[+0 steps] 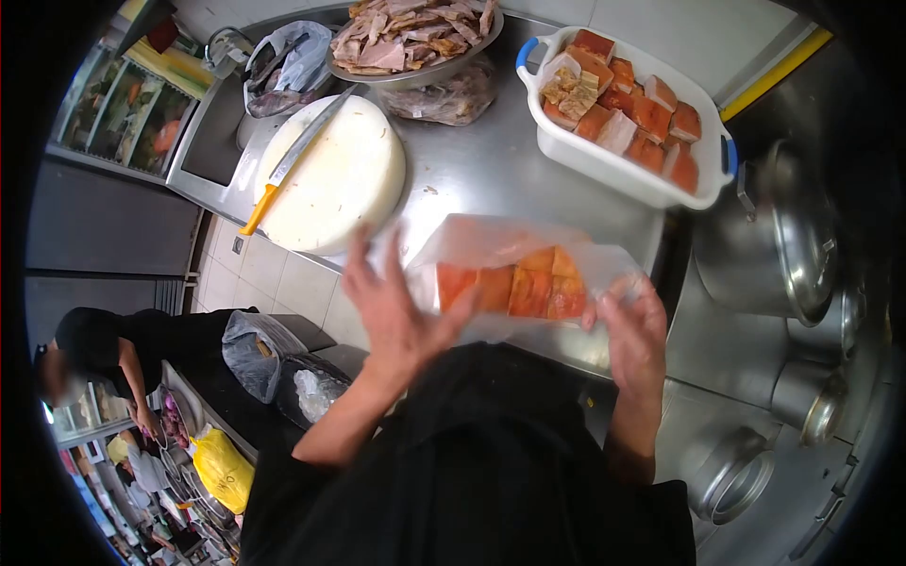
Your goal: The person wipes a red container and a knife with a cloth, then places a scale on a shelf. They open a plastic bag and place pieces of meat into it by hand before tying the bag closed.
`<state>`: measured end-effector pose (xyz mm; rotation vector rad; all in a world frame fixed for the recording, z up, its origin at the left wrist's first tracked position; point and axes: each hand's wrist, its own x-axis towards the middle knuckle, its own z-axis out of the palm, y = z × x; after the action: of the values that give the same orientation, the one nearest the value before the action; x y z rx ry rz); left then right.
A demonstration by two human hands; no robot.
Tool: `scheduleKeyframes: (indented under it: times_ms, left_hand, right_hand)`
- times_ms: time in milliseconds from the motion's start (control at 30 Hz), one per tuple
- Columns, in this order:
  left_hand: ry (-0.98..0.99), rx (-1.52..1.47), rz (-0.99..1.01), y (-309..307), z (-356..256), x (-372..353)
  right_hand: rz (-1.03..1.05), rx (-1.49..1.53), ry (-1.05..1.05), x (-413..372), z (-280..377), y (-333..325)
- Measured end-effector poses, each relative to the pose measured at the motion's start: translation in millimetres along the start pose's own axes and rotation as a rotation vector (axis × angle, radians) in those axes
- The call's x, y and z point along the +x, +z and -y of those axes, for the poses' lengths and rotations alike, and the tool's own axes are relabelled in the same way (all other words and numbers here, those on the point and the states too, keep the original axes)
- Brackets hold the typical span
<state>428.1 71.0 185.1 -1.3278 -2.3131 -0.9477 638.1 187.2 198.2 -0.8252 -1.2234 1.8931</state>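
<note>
A translucent plastic bag (477,236) lies at the front edge of the steel counter, right before me. Inside it, several orange-red blocks of meat (533,291) sit side by side. My right hand (630,325) pinches the bag's right end between thumb and fingers. At the other end, my left hand (392,316) is spread open, its fingertips blurred and the thumb overlapping the bag. Behind the bag to the right stands a white tub (604,168) with blue handles, full of similar meat blocks (651,118).
A yellow-handled knife (307,146) rests on a round white chopping block (363,179) at the left. Beyond it, a metal bowl (415,71) is heaped with meat strips. Lidded pots (755,255) stand at right. Lower left, a person (104,344) works near a yellow bag (224,470).
</note>
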Motion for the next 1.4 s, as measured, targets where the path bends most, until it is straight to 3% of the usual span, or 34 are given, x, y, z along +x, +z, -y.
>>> scheduleKeyframes:
  times_ms: [100,200,333,367,533,633,733,800,867,900,933,967,1033,1100,1233,1300,1400]
  left_hand:
    - [-0.336,0.231,0.565,8,69,-32]
    - [-0.703,-0.076,0.981,23,115,-50]
    - [-0.941,-1.204,0.451,4,89,-5]
    - [-1.14,-1.423,0.328,2,73,13]
    - [-0.918,-1.6,0.72,-32,61,46]
    - [-0.874,-1.425,0.813,-37,55,49]
    - [-0.909,-1.486,0.871,-31,59,46]
    - [-0.911,-1.453,0.887,-33,50,46]
    - [-0.919,-1.436,0.92,-33,44,47]
    - [-0.927,-1.44,0.928,-33,44,47]
    - [-0.935,-1.444,0.941,-34,44,47]
    - [-0.938,-1.449,0.956,-34,44,47]
    - [-0.935,-1.478,0.977,-32,45,46]
    - [-0.955,-1.508,0.976,-34,43,45]
    - [-1.002,-1.541,0.993,-37,39,43]
    - [-1.005,-1.542,1.0,-42,34,45]
    - [-0.987,-1.504,1.001,-43,33,48]
  right_hand:
    - [0.003,0.006,-0.014,3,-6,0]
    - [-0.048,0.051,-0.004,8,-4,-5]
    - [-0.076,0.063,0.02,9,2,-16]
    - [-0.078,0.055,0.025,9,3,-21]
    - [-0.107,-0.11,-0.101,10,21,-31]
    - [-0.221,-0.194,-0.16,10,20,-36]
    - [-0.514,-0.581,-0.397,17,-1,-26]
    - [-0.683,-0.945,-0.72,23,10,12]
    - [-0.481,-1.168,-0.831,25,8,47]
    - [-0.199,-1.196,-0.764,24,2,60]
    - [0.114,-0.997,-0.528,35,-21,68]
    - [0.408,-1.137,-0.213,52,-37,79]
    - [0.613,-1.368,0.046,87,-120,87]
    - [0.651,-1.54,-0.096,98,-164,84]
    - [0.782,-1.579,0.085,112,-170,89]
    - [0.782,-1.656,0.077,107,-182,92]
    - [0.547,-1.732,0.012,100,-222,92]
